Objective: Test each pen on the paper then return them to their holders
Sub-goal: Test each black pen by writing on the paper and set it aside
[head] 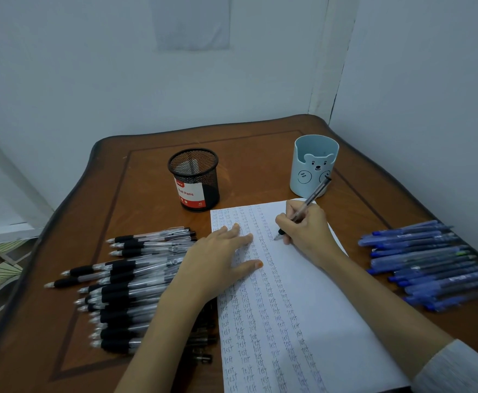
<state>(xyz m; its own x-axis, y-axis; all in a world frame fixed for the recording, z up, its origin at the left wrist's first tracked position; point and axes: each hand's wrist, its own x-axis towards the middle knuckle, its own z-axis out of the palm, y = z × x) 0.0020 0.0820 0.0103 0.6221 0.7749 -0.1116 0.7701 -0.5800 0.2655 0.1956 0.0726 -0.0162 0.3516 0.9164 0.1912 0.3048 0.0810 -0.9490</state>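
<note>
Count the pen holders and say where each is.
2. The black mesh holder stands past the far left corner of the paper, the blue bear holder past its far right corner. None looks hidden.

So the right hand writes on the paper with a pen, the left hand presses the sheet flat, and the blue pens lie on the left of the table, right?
Not quite: the head view shows the blue pens on the right of the table. The rest stands: the right hand writes on the paper with a pen, and the left hand presses the sheet flat.
</note>
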